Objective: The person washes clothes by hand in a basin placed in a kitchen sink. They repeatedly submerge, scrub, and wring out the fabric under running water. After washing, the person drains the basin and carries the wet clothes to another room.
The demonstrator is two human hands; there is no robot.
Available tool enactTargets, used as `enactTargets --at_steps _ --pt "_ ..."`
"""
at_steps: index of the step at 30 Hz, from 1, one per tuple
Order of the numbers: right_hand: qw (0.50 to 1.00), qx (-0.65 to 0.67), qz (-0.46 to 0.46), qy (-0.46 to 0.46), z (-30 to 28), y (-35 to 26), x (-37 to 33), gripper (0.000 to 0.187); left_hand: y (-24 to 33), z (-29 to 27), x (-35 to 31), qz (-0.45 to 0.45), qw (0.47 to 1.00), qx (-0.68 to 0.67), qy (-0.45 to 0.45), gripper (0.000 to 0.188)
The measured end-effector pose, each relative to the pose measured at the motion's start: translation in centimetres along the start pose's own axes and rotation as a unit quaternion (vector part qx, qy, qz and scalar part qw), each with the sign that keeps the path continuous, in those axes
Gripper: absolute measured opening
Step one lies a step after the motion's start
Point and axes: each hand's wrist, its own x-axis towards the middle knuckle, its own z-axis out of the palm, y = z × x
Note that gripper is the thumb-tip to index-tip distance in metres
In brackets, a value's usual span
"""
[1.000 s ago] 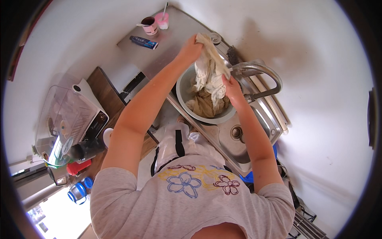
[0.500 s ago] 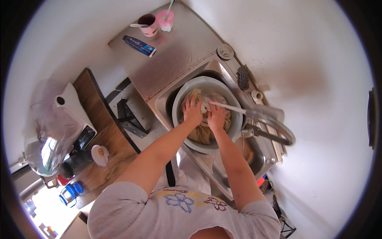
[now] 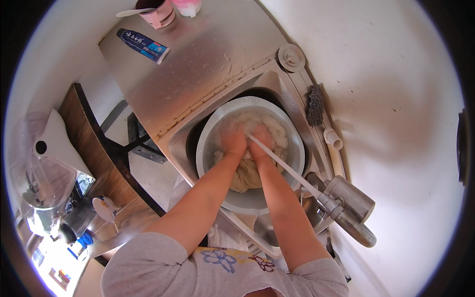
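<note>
A round grey basin (image 3: 207,174) stands in the left bowl of the steel sink (image 3: 179,143). Wet beige cloth (image 3: 246,176) lies bunched in it, partly under cloudy water. My left hand (image 3: 234,140) and my right hand (image 3: 260,141) are side by side in the basin, pressed down among the cloth. Water and motion smear the fingers of both, so their grip does not show. From the metal tap (image 3: 346,217) at the right, a stream of water (image 3: 283,164) runs down between my hands.
On the steel counter (image 3: 198,69) lie a dark blue tube (image 3: 143,45) and a pink mug (image 3: 161,15) with a white handle sticking out. Along the wall are a dark scrubbing brush (image 3: 314,105), a drain plug (image 3: 291,58) and a white pipe (image 3: 334,139). A wooden shelf (image 3: 99,148) stands left.
My hands have sunk deeper into the basin and their fingers have blurred under the water. The view has moved in and shifted, so the sink and tap look larger.
</note>
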Motion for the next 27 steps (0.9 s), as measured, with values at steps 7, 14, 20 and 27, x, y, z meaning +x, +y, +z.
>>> enactTargets --at_steps 7,14,20,27 --pt "0.979 0.138 0.122 -0.085 -1.1 3.0 1.7 0.027 3.8 -3.5 0.9 0.049 0.989 0.114 -0.076 0.026" --pt "0.879 0.433 0.199 -0.016 -4.8 2.0 -0.9 0.029 -1.3 -1.6 0.1 0.07 0.992 -0.077 -0.066 0.028" --pt "0.965 0.148 0.063 0.206 -7.8 -2.2 -9.1 0.024 4.7 -9.0 -8.5 0.173 0.975 0.095 -0.105 0.048" --pt "0.979 -0.127 -0.03 0.16 -2.1 -2.0 -8.3 0.039 1.0 -3.0 -6.4 0.083 0.992 0.063 -0.065 0.052"
